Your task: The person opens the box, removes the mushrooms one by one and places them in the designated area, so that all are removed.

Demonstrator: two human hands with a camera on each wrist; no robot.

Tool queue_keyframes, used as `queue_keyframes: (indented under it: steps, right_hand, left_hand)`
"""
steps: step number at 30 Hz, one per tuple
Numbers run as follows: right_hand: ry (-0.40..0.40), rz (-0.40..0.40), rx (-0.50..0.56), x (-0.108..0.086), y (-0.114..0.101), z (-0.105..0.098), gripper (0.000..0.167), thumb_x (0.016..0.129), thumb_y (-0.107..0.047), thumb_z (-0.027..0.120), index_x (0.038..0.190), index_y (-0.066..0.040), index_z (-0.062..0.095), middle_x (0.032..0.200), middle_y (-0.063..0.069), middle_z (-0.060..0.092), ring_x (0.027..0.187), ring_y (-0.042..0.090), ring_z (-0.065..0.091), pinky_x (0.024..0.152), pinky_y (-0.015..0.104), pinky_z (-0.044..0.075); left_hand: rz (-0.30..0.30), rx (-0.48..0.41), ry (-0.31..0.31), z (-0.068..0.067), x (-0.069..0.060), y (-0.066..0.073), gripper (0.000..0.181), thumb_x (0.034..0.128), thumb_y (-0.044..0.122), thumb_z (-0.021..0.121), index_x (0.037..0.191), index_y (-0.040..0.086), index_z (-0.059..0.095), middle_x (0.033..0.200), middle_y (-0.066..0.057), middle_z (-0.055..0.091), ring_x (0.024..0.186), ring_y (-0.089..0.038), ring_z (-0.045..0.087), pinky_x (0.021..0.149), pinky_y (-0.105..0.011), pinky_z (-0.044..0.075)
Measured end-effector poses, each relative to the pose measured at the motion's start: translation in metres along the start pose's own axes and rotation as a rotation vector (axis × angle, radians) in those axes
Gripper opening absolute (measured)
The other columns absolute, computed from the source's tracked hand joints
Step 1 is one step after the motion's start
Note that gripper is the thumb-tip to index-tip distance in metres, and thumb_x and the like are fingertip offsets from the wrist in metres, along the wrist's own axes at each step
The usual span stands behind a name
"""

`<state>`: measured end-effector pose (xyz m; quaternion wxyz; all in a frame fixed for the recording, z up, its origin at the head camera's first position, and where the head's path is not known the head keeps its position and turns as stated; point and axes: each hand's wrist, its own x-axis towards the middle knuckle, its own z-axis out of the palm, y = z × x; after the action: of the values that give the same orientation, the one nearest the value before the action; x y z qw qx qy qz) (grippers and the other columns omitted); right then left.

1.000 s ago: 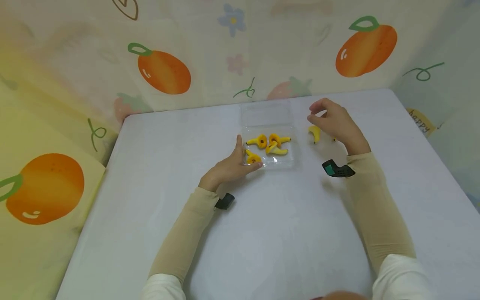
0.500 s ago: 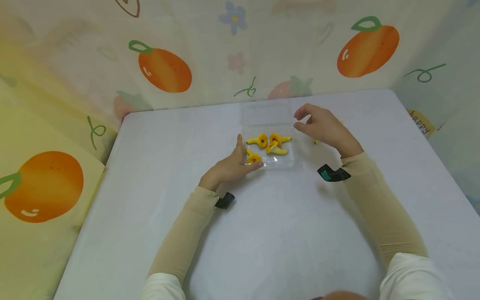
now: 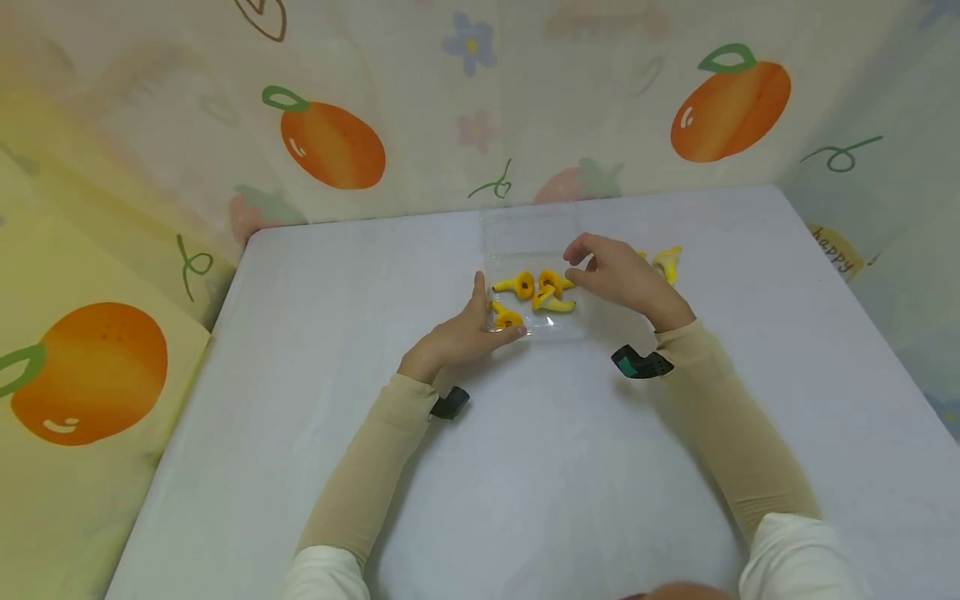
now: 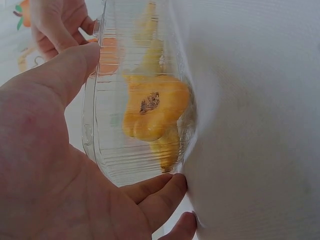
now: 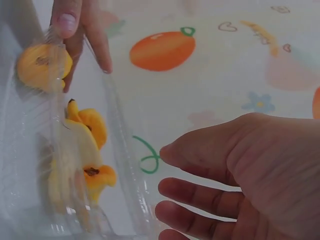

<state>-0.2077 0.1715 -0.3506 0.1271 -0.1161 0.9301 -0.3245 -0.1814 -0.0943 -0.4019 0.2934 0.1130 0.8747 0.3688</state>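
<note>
Clear box (image 3: 551, 327), toward the far side of the tabletop (image 3: 480, 475), lid (image 3: 531, 229) laid back beyond; inside, four yellow pieces (image 3: 553, 301) with orange ends. Left hand (image 3: 465, 332): fingers and thumb spread wide around the near-left corner, touching. Right hand (image 3: 618, 275): fingers and thumb narrowly apart by the box's right side, nothing visible between, contact uncertain. Loose yellow items (image 3: 667, 264): on the tabletop, right of the box, partly hidden. Likely risks: a tip or slide of the box, from a right-hand knock against light left-hand support; accidental fall of the lid, from a brush in passing.
</note>
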Motion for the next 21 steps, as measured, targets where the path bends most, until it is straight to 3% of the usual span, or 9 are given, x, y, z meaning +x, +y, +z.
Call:
queue_keyframes:
  steps: [13, 21]
  right_hand:
    - [-0.065, -0.051, -0.052, 0.004, -0.003, 0.018, 0.037, 0.097, -0.019, 0.063, 0.13, -0.005, 0.058, 0.129, 0.014, 0.063, 0.111, 0.031, 0.06, 0.094, 0.046, 0.055]
    - [-0.061, -0.091, -0.086, 0.005, -0.004, 0.024, 0.038, 0.096, -0.017, 0.064, 0.132, -0.005, 0.059, 0.13, 0.016, 0.062, 0.112, 0.032, 0.061, 0.096, 0.048, 0.054]
  left_hand:
    - [0.002, 0.033, -0.002, -0.001, 0.002, -0.001, 0.123, 0.0903, 0.067, 0.061, 0.153, 0.025, -0.036, 0.171, -0.006, -0.007, 0.159, -0.024, 0.008, 0.13, -0.048, 0.017]
    - [-0.004, 0.045, 0.001, 0.0, 0.002, -0.002, 0.123, 0.0896, 0.068, 0.061, 0.153, 0.026, -0.036, 0.172, -0.006, -0.006, 0.159, -0.026, 0.012, 0.129, -0.05, 0.02]
